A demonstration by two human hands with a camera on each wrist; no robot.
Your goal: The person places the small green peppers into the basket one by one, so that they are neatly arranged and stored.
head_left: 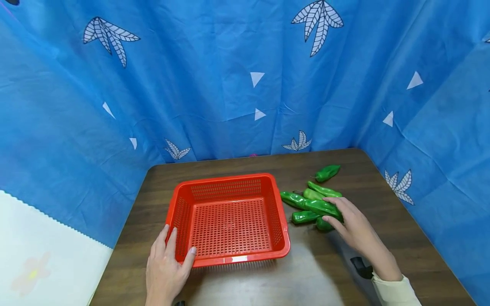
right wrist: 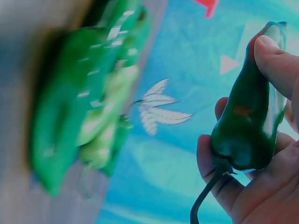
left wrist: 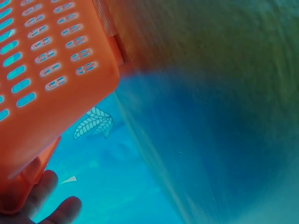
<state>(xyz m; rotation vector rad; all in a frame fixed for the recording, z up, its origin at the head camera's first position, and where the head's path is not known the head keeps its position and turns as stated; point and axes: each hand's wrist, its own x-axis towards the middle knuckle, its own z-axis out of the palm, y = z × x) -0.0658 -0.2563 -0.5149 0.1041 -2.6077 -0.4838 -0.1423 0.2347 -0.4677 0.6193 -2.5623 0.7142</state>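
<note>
In the head view my left hand (head_left: 165, 263) rests on the near left corner of a red plastic basket (head_left: 279, 250). Its fingers lie fairly straight along the rim, with the thumb on the front edge. The left wrist view shows the basket's slotted side (left wrist: 51, 60) and fingertips (left wrist: 67, 210) by its rim. My right hand (head_left: 357, 227) holds a dark green pepper (right wrist: 245, 121) between thumb and fingers, its stem pointing down in the right wrist view. Beside that hand lie long green peppers (head_left: 306, 203), a light green pepper (head_left: 311, 194) and a short one (head_left: 303, 217).
The basket has nothing in it and stands on a brown wooden table (head_left: 237, 287). Another green pepper (head_left: 327, 173) lies apart at the back right, with a slim one (head_left: 323, 189) in front of it. A blue patterned curtain (head_left: 229, 85) hangs behind the table and along the sides.
</note>
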